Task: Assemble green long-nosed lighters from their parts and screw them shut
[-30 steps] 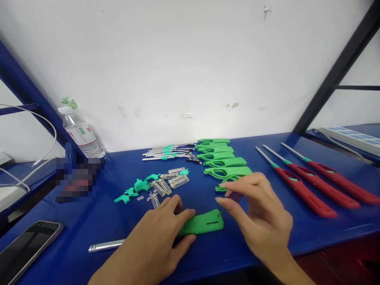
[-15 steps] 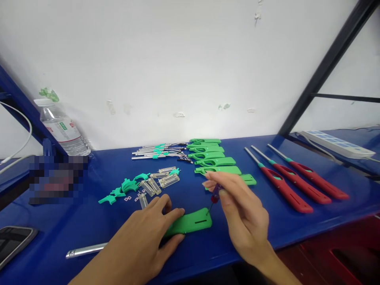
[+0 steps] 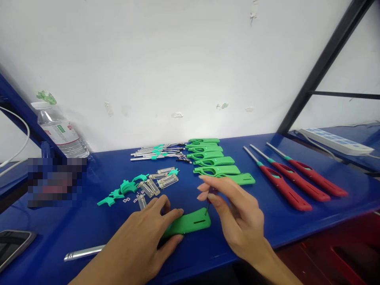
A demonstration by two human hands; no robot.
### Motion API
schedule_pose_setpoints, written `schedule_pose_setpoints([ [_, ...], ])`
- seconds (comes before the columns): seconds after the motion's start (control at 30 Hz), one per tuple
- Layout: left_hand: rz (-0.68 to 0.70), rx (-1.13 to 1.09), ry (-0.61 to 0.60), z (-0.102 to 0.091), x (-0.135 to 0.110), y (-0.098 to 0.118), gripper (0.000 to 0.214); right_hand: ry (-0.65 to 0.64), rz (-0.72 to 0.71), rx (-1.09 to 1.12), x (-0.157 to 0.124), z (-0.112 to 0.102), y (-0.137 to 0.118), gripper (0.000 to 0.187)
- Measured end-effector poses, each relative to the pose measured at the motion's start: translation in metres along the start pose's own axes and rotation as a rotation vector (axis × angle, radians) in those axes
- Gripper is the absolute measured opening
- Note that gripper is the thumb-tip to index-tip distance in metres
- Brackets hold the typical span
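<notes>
A green long-nosed lighter (image 3: 188,224) lies on the blue table, its metal tube (image 3: 84,252) showing to the left beyond my wrist. My left hand (image 3: 148,233) grips its handle between thumb and fingers and covers the middle part. In my right hand (image 3: 237,221) is a small screwdriver (image 3: 212,192) with a dark purple-red handle, pinched between thumb and fingers. Its thin shaft points down, with the tip at the handle's right end, near the slot. Clear fuel tanks (image 3: 152,186) and teal triggers (image 3: 128,186) are spread just beyond my left hand.
Several green handle shells (image 3: 215,161) and metal tubes with wires (image 3: 154,152) lie at the back. Three red lighters (image 3: 285,188) rest at the right. A water bottle (image 3: 62,132) and a phone (image 3: 14,247) are on the left, a power strip (image 3: 335,141) at far right.
The screwdriver handle stands more upright, and my right fingers have turned around it. My left hand and the green lighter keep their place; the view has shifted slightly.
</notes>
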State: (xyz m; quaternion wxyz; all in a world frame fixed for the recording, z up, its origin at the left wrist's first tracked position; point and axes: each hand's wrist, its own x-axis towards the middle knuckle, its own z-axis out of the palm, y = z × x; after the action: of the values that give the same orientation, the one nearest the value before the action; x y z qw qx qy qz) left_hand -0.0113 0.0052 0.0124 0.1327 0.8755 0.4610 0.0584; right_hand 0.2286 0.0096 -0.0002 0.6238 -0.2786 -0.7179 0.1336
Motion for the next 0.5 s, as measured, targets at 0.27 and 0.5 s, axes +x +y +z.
schedule_pose_setpoints([
  [0.27,-0.007,-0.008,0.002,-0.0011,0.0010,0.0005,0.045,0.088,0.035,-0.060,-0.0012,0.0001,0.0003,0.039],
  [0.5,-0.024,-0.008,-0.074,-0.0065,0.0028,0.0040,0.045,0.028,0.024,0.043,-0.0010,-0.0007,-0.0007,0.052],
])
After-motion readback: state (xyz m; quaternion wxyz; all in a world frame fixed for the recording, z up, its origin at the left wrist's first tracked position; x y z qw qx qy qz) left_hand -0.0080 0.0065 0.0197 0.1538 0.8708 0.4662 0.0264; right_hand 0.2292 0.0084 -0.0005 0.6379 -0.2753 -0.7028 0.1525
